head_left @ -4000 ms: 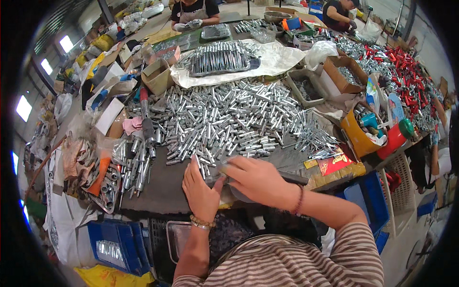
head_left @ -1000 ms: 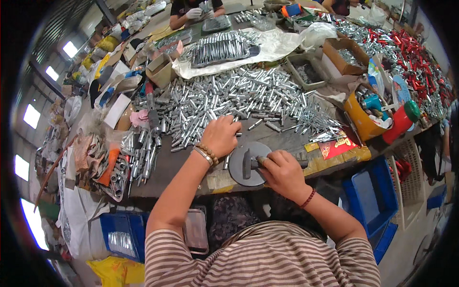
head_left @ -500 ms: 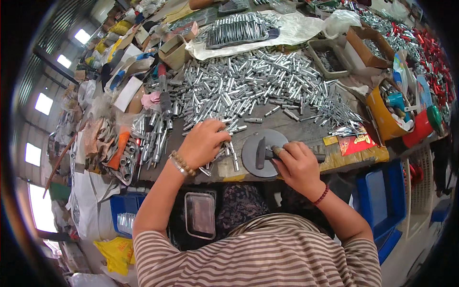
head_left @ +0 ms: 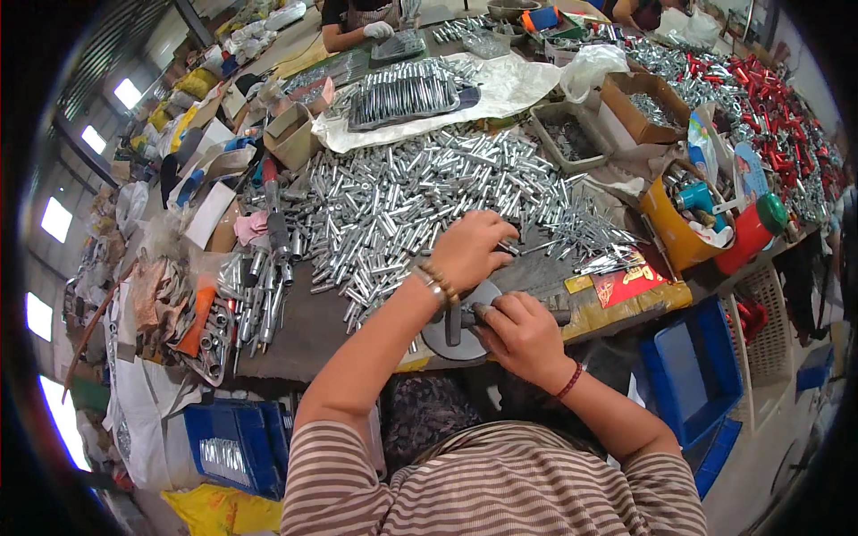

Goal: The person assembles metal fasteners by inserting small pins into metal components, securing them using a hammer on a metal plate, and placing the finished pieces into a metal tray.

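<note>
Workshop interior, long dark worktable (head_left: 304, 330) crowded from end to end, seen from the head camera.

Central area: a broad heap of short silver metal tubes (head_left: 402, 205) covers the middle of the table. Behind it, a neat stack of like tubes (head_left: 402, 92) lies on a white sheet (head_left: 509, 89). Cardboard boxes (head_left: 639, 107) stand to the right, with a mass of red parts (head_left: 769, 107) beyond them. A yellow bin (head_left: 675, 228) and a red bottle with a green cap (head_left: 751, 234) sit near the right edge. Blue crates (head_left: 693, 375) stand below the table.

Left hand (head_left: 469, 250): reaches forward into the near edge of the heap, fingers curled down among the tubes; whether a tube is actually clasped cannot be told. A bracelet sits on the wrist.

Right hand (head_left: 523, 335): closed around a small dark tool or part (head_left: 474, 311) at the near table edge, held against a round grey disc fixture (head_left: 460, 335) lying flat there. A red band is on the wrist.

Far end: another person's gloved hand (head_left: 377, 29) rests beside a tray of tubes.
</note>
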{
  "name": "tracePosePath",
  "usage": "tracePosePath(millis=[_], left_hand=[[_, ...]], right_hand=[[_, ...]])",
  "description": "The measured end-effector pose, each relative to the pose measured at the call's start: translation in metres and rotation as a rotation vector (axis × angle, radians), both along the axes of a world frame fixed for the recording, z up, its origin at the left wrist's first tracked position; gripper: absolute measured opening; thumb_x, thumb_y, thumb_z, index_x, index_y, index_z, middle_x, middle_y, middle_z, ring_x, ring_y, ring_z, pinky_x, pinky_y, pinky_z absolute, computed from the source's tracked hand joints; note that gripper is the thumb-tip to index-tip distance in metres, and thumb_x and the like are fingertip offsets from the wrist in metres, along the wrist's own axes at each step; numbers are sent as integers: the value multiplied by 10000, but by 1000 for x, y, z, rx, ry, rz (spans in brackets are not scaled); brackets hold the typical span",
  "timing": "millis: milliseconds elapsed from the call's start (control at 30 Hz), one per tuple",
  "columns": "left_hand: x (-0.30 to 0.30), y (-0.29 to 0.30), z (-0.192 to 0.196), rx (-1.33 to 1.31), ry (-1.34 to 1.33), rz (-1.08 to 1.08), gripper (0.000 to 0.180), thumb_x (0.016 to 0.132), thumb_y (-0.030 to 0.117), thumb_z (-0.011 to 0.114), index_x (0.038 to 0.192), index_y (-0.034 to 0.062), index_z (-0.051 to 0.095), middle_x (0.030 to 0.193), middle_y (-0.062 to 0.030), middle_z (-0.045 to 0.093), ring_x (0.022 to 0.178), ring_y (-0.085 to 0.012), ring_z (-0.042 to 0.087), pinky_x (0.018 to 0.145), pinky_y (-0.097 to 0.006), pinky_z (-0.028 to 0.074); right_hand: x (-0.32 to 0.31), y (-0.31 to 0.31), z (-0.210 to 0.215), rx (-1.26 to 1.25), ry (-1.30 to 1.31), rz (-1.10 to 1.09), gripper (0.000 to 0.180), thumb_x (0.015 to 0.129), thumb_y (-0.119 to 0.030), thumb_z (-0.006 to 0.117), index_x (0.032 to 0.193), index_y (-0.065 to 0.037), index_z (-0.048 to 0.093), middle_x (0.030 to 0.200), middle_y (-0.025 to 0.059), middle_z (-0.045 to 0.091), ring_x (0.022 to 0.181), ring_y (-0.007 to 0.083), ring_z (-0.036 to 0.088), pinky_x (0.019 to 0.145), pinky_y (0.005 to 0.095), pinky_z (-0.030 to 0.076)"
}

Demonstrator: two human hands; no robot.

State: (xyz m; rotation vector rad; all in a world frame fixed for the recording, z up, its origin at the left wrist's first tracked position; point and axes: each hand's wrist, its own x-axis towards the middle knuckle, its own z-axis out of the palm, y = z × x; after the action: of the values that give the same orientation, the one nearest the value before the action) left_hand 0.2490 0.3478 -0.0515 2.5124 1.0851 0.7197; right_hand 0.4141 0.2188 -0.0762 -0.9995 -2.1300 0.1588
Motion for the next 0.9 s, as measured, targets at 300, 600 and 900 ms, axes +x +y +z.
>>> tracePosePath(millis=[300, 600, 900], left_hand=[[-54, 12, 5, 4, 337, 63, 216, 890, 256, 796, 970, 96, 676, 975, -84, 657, 1030, -329, 636, 883, -472, 528], [-109, -30, 40, -47, 598, 147, 237, 830, 241, 845, 928, 93, 688, 948, -71, 669, 1009, -322, 632, 878, -465, 523], [5, 42, 37, 159, 64, -58, 711, 797, 367, 880, 1403, 95, 625, 1471, -217, 562, 1412, -390, 495, 1177, -498, 402]], right_hand=[[-1, 1, 5, 0, 40, 5, 298, 833, -152, 822, 1094, -45, 724, 997, 101, 640, 933, 310, 645, 804, 418, 540], [0, 2, 3, 1, 44, -21, 281, 835, -150, 820, 1082, -54, 727, 1003, 98, 648, 951, 311, 653, 812, 417, 548], [1, -1, 2, -27, 20, -25, 235, 867, -174, 794, 1059, -63, 715, 1020, 97, 641, 969, 302, 651, 815, 416, 549]])
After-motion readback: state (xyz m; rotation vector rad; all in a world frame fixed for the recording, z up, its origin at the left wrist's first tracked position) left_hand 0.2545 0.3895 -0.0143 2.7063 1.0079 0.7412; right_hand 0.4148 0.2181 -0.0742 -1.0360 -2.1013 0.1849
